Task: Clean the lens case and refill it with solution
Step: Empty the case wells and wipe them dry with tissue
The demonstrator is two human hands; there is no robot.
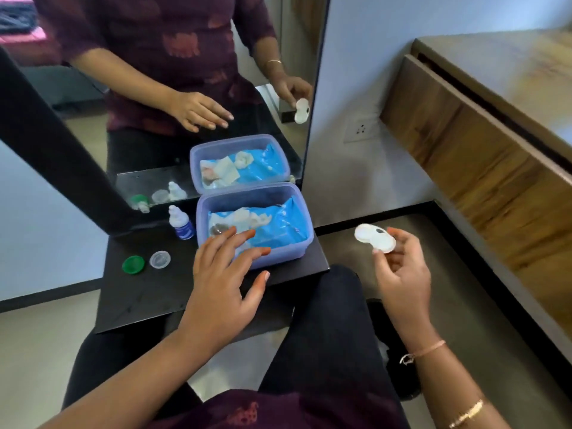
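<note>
The white lens case (374,238) is pinched between the thumb and fingertips of the right hand (402,274), raised to the right of the black table (139,301). The left hand (223,280) is spread wide, fingers straight, over the near rim of the plastic box (291,252); whether it touches the rim cannot be told. The solution bottle (181,224) stands just left of the box, with 2 caps in front of it, green cap (133,264) and clear cap (160,259).

The scene is lit by soft, even daylight, and only faint, diffuse shadows are cast. A pale glare is spread across the top of the wooden cabinet (495,57), where detail is smeared by blur. The black tabletop (139,292) is rendered dark, with a dull sheen towards its front edge. The white lens case (374,238) is almost washed out. The straight lines of the mirror frame (62,150) are slanted by wide-angle distortion. Fine detail is softened throughout.
</note>
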